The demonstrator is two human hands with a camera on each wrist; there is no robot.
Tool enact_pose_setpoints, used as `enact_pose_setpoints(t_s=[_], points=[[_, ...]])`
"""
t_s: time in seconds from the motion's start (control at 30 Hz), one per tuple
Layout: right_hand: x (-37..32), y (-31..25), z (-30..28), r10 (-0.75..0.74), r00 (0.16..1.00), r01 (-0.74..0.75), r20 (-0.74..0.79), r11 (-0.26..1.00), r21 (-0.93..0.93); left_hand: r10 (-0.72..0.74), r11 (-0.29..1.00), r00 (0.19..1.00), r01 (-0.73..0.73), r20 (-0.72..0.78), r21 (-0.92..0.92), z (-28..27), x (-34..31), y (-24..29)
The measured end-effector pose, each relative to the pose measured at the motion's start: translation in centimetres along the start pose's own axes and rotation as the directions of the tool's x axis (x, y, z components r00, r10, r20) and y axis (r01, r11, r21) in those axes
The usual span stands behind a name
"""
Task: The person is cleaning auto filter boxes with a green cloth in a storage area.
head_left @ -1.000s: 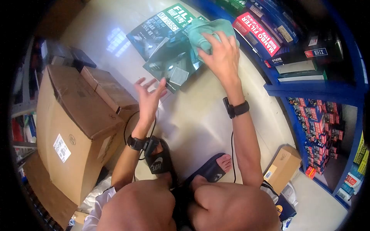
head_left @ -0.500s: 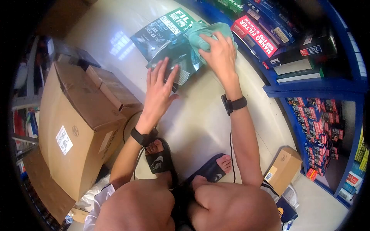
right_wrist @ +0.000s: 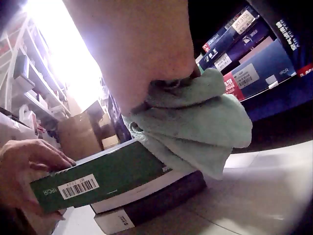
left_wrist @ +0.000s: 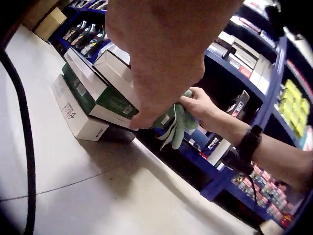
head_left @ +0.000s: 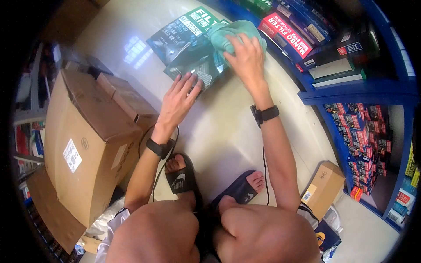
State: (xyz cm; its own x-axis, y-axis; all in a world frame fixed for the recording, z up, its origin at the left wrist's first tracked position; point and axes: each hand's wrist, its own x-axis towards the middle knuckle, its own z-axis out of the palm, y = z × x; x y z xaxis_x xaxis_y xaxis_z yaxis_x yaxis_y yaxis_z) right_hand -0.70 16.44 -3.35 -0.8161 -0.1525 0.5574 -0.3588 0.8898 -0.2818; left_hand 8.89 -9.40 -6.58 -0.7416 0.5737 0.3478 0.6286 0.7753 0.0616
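Observation:
My right hand [head_left: 247, 59] holds a bunched pale green cloth [head_left: 218, 38] against the far right part of a dark green filter box [head_left: 193, 65]. Under that box lies another filter box [head_left: 173, 37] with large white lettering. At the near corner of the upper box is my left hand [head_left: 179, 98], fingers over its top face. The right wrist view shows this hand gripping the end of the green box, with the thumb low on its side, by a barcode label [right_wrist: 78, 187]. Folds of cloth hang over the box's other end there.
A blue shelf [head_left: 351, 94] with boxed filters, one a red-and-white box [head_left: 287, 35], stands at the right. Large cardboard cartons [head_left: 83, 149] crowd the left. A small carton [head_left: 323, 186] lies near the right knee, and sandalled feet [head_left: 182, 177] stand on the pale floor.
My left hand has turned from palm up beside the box to palm down, and its fingers have come onto the near corner. The right hand keeps the cloth at almost the same place.

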Motion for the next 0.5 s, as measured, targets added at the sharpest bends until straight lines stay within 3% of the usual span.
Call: enact_pose_setpoints(t_s=[0.1, 0.17, 0.23, 0.3, 0.37, 0.43, 0.5], points=[[0.0, 0.1, -1.2, -0.004, 0.999, 0.007, -0.052, 0.999, 0.049, -0.011, 0.998, 0.999, 0.008, -0.047, -0.057, -0.5, -0.3, 0.1], [-0.4, 0.4, -2.9, 0.003, 0.996, 0.004, -0.091, 0.997, 0.077, -0.079, 0.980, 0.994, 0.064, -0.070, -0.191, -1.1, -0.4, 0.2], [-1.6, 0.7, -5.1, 0.187, 0.966, -0.136, -0.177, 0.955, 0.265, -0.108, 0.961, 0.988, 0.075, -0.113, -0.267, -1.8, -0.3, 0.5], [-2.4, 1.4, -6.6, 0.202, 0.950, -0.126, -0.239, 0.947, 0.296, -0.139, 0.937, 0.978, 0.079, -0.155, -0.340, -2.2, 0.0, 0.8], [-3.1, 1.5, -7.8, 0.282, 0.930, -0.164, -0.236, 0.892, 0.421, -0.272, 0.865, 0.922, 0.108, -0.276, -0.490, -2.5, 0.3, 1.2], [-3.4, 0.6, -8.7, 0.276, 0.935, -0.168, -0.222, 0.897, 0.408, -0.349, 0.819, 0.887, 0.131, -0.304, -0.558, -2.9, 0.8, 1.6], [-3.6, -0.9, -8.9, 0.150, 0.960, -0.052, -0.238, 0.926, 0.374, -0.423, 0.782, 0.848, 0.165, -0.318, -0.601, -3.2, 1.2, 1.6]])
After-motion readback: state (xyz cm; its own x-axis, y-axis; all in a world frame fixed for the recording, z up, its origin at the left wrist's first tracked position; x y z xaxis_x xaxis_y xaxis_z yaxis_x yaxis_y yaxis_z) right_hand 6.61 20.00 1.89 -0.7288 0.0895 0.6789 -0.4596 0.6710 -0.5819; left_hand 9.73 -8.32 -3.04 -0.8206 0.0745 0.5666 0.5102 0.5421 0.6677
